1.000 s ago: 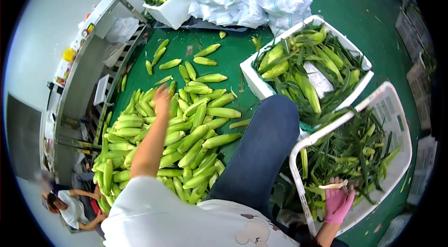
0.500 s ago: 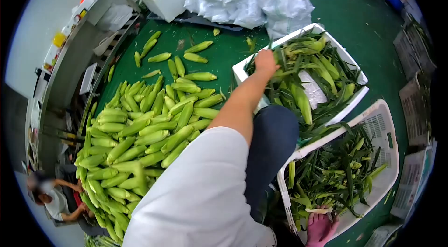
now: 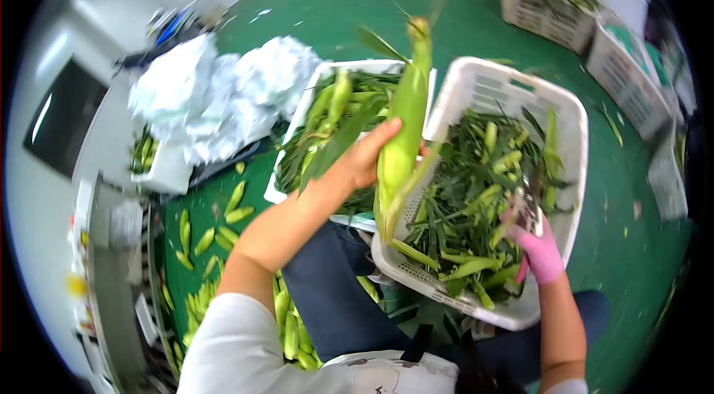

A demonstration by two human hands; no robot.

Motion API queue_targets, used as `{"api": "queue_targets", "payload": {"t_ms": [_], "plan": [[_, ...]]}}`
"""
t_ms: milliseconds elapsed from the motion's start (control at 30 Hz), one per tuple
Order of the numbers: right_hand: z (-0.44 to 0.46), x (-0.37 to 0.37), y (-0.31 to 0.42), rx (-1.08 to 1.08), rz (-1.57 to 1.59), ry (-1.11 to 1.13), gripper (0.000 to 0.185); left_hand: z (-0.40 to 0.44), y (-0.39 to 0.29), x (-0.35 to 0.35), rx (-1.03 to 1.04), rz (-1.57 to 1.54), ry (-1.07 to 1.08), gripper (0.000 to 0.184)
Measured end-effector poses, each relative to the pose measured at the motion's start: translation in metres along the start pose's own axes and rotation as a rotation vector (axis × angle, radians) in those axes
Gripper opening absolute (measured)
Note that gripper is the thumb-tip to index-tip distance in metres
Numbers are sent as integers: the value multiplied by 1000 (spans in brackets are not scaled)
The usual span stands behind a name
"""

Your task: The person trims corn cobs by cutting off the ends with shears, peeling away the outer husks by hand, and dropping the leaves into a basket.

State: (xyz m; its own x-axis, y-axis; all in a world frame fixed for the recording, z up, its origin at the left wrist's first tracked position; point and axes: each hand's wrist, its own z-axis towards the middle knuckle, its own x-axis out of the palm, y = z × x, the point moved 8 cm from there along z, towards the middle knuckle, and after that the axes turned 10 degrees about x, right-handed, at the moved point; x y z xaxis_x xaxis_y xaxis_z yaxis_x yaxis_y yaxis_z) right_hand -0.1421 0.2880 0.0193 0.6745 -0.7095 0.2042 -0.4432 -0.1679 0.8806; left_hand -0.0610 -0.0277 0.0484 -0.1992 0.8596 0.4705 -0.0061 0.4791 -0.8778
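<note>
An ear of corn (image 3: 405, 122) in its green husk stands nearly upright, stem end up, in my left hand (image 3: 370, 152), whose fingers wrap round its middle. A long leaf hangs off it to the left. My right hand (image 3: 543, 249), in a pink glove, is closed round a small tool (image 3: 526, 217) with metal parts and a reddish handle; its exact kind is hard to make out. That hand is over the right side of a white plastic crate (image 3: 550, 100) holding cut leaves and husk pieces (image 3: 468, 193). Behind my left hand is a white foam box (image 3: 323, 70) of unpeeled corn (image 3: 338, 100).
A pile of trimmed corn ears (image 3: 294, 331) lies on the green floor (image 3: 357, 3) beyond my left leg. White plastic sacks (image 3: 223, 89) are at the back left. More crates (image 3: 547, 18) line the right side, and a metal rack (image 3: 123, 275) stands at the left.
My left hand has gone from reaching into the foam box to holding an ear of corn up over the crate's edge. My view has swung right; my right hand has come up over the crate.
</note>
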Motion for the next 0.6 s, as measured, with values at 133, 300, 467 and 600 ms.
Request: {"api": "queue_targets", "payload": {"t_ms": [133, 300, 467, 600], "plan": [[-10, -24, 2, -55, -285, -47, 67, -3, 79, 81, -75, 119, 114, 65], [-18, -32, 12, -112, -509, -97, 81, -4, 121, 106, -212, 410, 254, 66], [-17, -28, 22, -272, -759, -40, 83, -11, 149, 95, -571, 128, 429, 76], [-9, -26, 14, -332, -846, 10, 79, -23, 164, 77, -699, -65, 431, 78]]}}
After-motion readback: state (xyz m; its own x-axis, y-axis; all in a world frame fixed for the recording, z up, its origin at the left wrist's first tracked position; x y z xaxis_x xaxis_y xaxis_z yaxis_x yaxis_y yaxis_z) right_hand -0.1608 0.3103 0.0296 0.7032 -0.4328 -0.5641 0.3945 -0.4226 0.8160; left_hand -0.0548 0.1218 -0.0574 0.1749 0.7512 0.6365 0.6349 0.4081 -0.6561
